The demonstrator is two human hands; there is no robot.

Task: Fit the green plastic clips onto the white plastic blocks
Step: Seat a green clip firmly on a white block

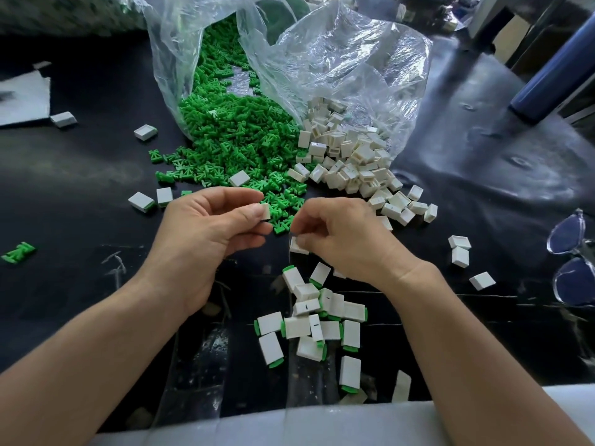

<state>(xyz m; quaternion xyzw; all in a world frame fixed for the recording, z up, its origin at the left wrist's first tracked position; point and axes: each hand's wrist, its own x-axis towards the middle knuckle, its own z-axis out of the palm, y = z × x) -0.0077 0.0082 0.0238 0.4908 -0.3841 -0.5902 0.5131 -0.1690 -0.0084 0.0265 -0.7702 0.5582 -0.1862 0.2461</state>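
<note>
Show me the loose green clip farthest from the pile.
The lone clip at the far left, well apart from the left hand; every other loose clip lies in or beside the pile.

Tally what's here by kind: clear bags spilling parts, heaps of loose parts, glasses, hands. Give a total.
Clear bags: 2 (green-clip bag, white-block bag)
Loose-part heaps: 2 (green clips, white blocks)
Glasses: 1
Hands: 2 (left hand, right hand)
Total: 7
</note>
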